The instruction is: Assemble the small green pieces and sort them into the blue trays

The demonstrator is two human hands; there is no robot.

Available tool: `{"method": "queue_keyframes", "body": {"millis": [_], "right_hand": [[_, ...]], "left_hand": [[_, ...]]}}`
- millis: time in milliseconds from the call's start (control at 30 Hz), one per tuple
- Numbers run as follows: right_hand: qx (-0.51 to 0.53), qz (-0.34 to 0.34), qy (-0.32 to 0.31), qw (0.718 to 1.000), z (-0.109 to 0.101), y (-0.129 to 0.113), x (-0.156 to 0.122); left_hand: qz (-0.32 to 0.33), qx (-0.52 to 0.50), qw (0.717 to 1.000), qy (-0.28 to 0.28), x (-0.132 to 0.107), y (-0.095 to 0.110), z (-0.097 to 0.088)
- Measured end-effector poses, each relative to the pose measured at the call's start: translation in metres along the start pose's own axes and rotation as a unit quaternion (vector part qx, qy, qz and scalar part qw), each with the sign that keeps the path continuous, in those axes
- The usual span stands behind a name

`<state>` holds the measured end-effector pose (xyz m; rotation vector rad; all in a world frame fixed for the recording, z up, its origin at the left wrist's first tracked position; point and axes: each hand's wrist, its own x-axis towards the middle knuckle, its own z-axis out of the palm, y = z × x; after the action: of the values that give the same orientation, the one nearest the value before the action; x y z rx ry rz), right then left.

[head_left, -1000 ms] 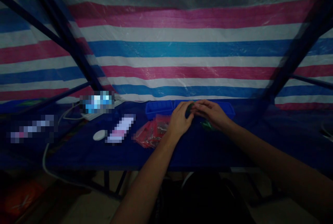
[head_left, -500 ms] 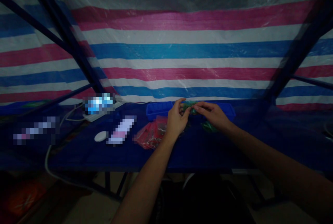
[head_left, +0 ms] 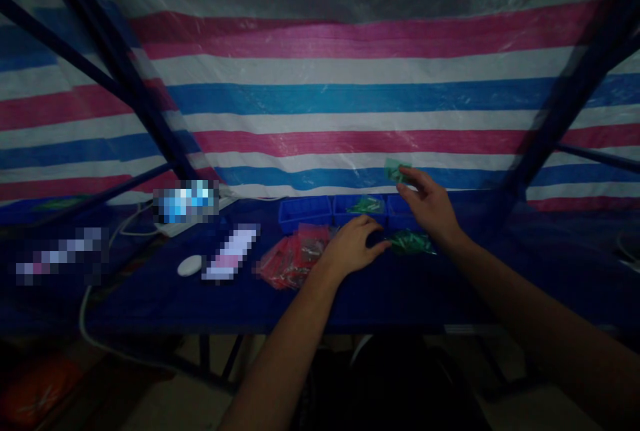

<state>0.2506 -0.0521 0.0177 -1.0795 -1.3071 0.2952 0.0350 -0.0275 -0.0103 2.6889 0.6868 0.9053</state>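
Head view: right hand [head_left: 430, 207] pinches green packet [head_left: 397, 169] (left hand [head_left: 354, 243] beside red packets [head_left: 291, 261]).

striped tarp [head_left: 320, 84], red packets [head_left: 295, 261], white disc [head_left: 190, 265]

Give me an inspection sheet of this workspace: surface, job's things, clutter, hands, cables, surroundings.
Surface: blue table, dimly lit.
Job's things: green packet held up; green packets on the table below it; blue trays, with more green in the middle one.
Clutter: red packets; white round object; blurred items at left.
Hands: right hand pinches the raised packet; left hand open, lying on the table beside the green pile.
Cables: white cable hangs off the left edge.
Surroundings: striped tarp; dark poles.
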Motion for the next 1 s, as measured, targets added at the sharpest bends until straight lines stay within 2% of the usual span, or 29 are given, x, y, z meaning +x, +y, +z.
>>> {"method": "queue_keyframes", "body": {"millis": [133, 267, 400, 533, 633, 867, 1000], "right_hand": [[-0.088, -0.103, -0.021, 0.991, 0.000, -0.001, -0.001], [-0.191, -0.182, -0.108, 0.958, 0.010, -0.003, -0.006], [-0.230, -0.223, -0.191, 0.928, 0.028, -0.001, -0.007], [-0.253, -0.248, -0.277, 0.893, 0.045, 0.007, -0.006], [-0.254, -0.237, -0.336, 0.875, 0.050, 0.015, -0.006], [-0.226, -0.213, -0.335, 0.890, 0.045, 0.020, -0.006], [-0.232, -0.206, -0.347, 0.885, 0.048, 0.023, -0.003]], "left_hand": [[0.018, 0.005, 0.998, -0.056, -0.002, 0.003, 0.002], [0.016, 0.005, 0.997, -0.070, -0.001, 0.004, 0.001], [0.017, 0.006, 0.998, -0.068, -0.001, 0.003, 0.002], [0.005, 0.015, 0.998, -0.062, -0.005, 0.001, 0.006], [0.010, 0.017, 0.997, -0.071, -0.007, 0.001, 0.008], [0.005, 0.026, 0.998, -0.060, -0.005, 0.001, 0.007], [0.001, 0.061, 0.996, -0.068, -0.004, -0.004, 0.003]]}}
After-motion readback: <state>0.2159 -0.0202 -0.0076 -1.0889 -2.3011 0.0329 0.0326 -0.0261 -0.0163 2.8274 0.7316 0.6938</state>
